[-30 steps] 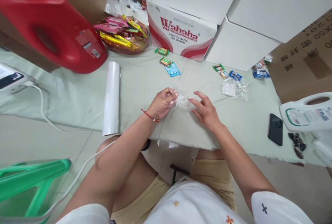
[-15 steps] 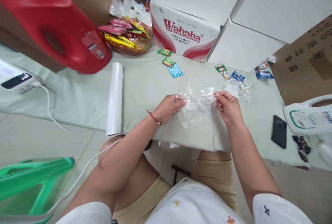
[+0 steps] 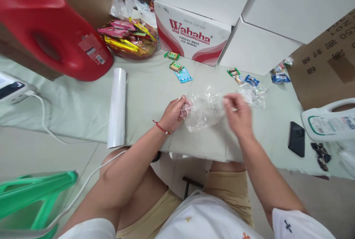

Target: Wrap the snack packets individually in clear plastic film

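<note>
Head view: left hand [image 3: 174,112] clutches film [image 3: 203,114], right hand [image 3: 239,116] blurred, grip unclear, bare cloth [image 3: 201,143] before front edge.

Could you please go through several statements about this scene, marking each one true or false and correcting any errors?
1. The left hand holds crumpled clear plastic. True.
2. The right hand grips the red plastic jug. False: it is by the clear plastic's right side, away from the jug.
3. The black rectangular phone leans on the white cylindrical roll. False: it lies beside the white plastic bottle, far from the roll.
4. Pink and yellow packets sit in the round brown bowl. True.
</note>
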{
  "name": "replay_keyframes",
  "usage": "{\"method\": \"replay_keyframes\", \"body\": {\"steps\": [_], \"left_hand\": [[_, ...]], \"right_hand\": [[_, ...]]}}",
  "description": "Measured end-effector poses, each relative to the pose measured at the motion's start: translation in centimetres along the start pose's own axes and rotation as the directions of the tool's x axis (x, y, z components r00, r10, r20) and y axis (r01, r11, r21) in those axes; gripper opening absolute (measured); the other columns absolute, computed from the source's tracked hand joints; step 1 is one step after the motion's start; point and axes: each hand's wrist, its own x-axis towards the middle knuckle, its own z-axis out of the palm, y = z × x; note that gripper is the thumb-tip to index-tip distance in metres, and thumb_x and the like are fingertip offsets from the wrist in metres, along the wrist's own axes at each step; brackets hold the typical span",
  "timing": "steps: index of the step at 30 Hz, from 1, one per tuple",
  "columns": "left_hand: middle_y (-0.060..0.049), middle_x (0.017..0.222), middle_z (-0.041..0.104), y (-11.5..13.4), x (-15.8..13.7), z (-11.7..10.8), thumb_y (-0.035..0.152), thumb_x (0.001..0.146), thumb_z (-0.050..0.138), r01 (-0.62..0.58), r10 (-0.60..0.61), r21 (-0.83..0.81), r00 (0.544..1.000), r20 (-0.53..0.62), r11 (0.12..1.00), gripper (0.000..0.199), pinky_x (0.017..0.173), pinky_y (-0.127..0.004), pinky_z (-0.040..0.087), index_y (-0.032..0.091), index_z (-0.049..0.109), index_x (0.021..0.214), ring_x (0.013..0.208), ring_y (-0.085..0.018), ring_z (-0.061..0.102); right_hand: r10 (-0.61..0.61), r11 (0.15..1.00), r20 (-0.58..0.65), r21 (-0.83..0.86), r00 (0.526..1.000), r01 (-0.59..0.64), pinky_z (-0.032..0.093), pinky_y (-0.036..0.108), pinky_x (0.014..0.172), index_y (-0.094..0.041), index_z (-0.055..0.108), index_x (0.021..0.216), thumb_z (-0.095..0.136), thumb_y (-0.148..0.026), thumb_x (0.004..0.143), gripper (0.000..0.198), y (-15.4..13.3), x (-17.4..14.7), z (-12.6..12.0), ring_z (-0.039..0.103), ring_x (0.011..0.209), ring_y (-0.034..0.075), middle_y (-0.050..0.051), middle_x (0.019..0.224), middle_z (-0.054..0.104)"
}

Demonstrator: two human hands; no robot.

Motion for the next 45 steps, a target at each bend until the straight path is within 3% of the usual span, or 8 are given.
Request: {"method": "replay_keyframes", "body": {"steps": [6, 17, 21, 24, 29, 37, 42, 45], "left_hand": [[0.001, 0.059, 0.054, -0.4, -0.2, 1.2, 0.072, 0.081, 0.069, -0.075, 0.075, 0.004, 0.997, -0.008, 0.997, 0.055, 0.040, -0.023, 0.020, 0.018, 0.062, 0.072, 0.044, -0.006, 0.035], [0.001, 0.076, 0.061, -2.0, -3.9, -0.7, 0.035, 0.078, 0.071, -0.036, 0.103, 0.197, 0.933, -0.345, 0.980, 0.022, 0.047, -0.022, 0.031, 0.019, 0.062, 0.091, 0.053, -0.008, 0.041], [-0.006, 0.107, 0.060, -1.7, -7.9, 0.2, 0.007, 0.061, 0.065, -0.090, 0.481, 0.693, 0.783, -0.395, 0.716, 0.048, 0.082, -0.036, 0.049, 0.022, 0.059, 0.106, 0.091, -0.021, 0.058], [-0.009, 0.114, 0.059, 0.9, -9.4, 2.8, 0.005, 0.069, 0.056, -0.295, 0.737, 0.853, 0.660, -0.143, 0.430, 0.039, 0.104, -0.046, 0.042, 0.024, 0.061, 0.103, 0.117, -0.029, 0.054], [-0.010, 0.100, 0.069, 1.8, -5.4, 8.3, 0.015, 0.083, 0.055, -0.507, 0.353, 0.827, 0.840, 0.412, 0.243, 0.021, 0.102, -0.047, 0.041, 0.024, 0.069, 0.094, 0.108, -0.030, 0.062], [-0.020, 0.155, 0.052, -6.0, -3.5, 6.8, 0.022, 0.101, 0.042, -0.321, 0.235, 0.915, 0.896, 0.377, -0.244, 0.040, 0.113, -0.061, 0.034, 0.018, 0.063, 0.135, 0.142, -0.035, 0.050], [-0.011, 0.154, 0.056, -5.5, -2.9, 5.0, 0.029, 0.103, 0.041, -0.288, 0.261, 0.925, 0.900, 0.349, -0.247, 0.042, 0.116, -0.059, 0.034, 0.024, 0.061, 0.140, 0.142, -0.030, 0.052], [-0.010, 0.140, 0.068, -2.4, -0.6, 1.8, 0.033, 0.103, 0.043, -0.203, 0.293, 0.974, 0.930, 0.223, -0.096, 0.037, 0.105, -0.048, 0.046, 0.023, 0.068, 0.128, 0.130, -0.028, 0.061]], "right_hand": [[-0.026, 0.999, 0.240, 0.031, 0.970, 0.019, 0.044, 0.030, 0.072, -0.025, 0.071, 0.091, 0.067, -0.038, 0.090, 0.014, -1.7, -2.5, 7.1, 0.055, 0.073, 0.017, 0.002, 0.082, 0.064], [0.494, 0.775, -0.159, 0.527, 0.855, -0.350, 0.037, 0.023, 0.049, -0.022, 0.063, 0.085, 0.081, -0.048, 0.072, 0.034, 3.6, -5.0, 0.7, 0.045, 0.059, 0.010, -0.004, 0.073, 0.054], [0.524, 0.771, -0.133, 0.494, 0.841, -0.402, 0.039, 0.024, 0.049, -0.021, 0.063, 0.086, 0.079, -0.046, 0.074, 0.032, 5.2, -7.2, -1.0, 0.046, 0.058, 0.011, -0.004, 0.073, 0.056], [0.449, 0.828, -0.094, 0.419, 0.889, -0.373, 0.043, 0.026, 0.056, -0.022, 0.065, 0.089, 0.076, -0.046, 0.080, 0.029, 5.6, -7.8, -2.1, 0.049, 0.061, 0.012, -0.003, 0.075, 0.059], [0.416, 0.888, -0.063, 0.241, 0.907, -0.391, 0.044, 0.030, 0.062, -0.022, 0.065, 0.088, 0.068, -0.049, 0.086, 0.027, 7.0, -10.2, -5.0, 0.053, 0.061, 0.016, -0.002, 0.071, 0.060], [0.111, 0.937, -0.299, -0.287, 0.948, -0.200, 0.054, 0.046, 0.084, -0.018, 0.060, 0.128, 0.059, -0.044, 0.088, 0.047, 8.4, -11.5, -9.6, 0.059, 0.108, 0.032, 0.018, 0.124, 0.062], [0.019, 0.890, 0.155, -0.452, 0.988, 0.053, 0.051, 0.045, 0.097, -0.022, 0.061, 0.135, 0.052, -0.033, 0.096, 0.042, 8.3, -3.2, -5.4, 0.058, 0.114, 0.030, 0.014, 0.122, 0.067], [0.150, 0.862, 0.043, -0.494, 0.988, -0.109, 0.052, 0.044, 0.090, -0.019, 0.069, 0.121, 0.048, -0.026, 0.093, 0.035, 11.8, 1.1, -5.3, 0.061, 0.104, 0.029, 0.014, 0.109, 0.067]]}}
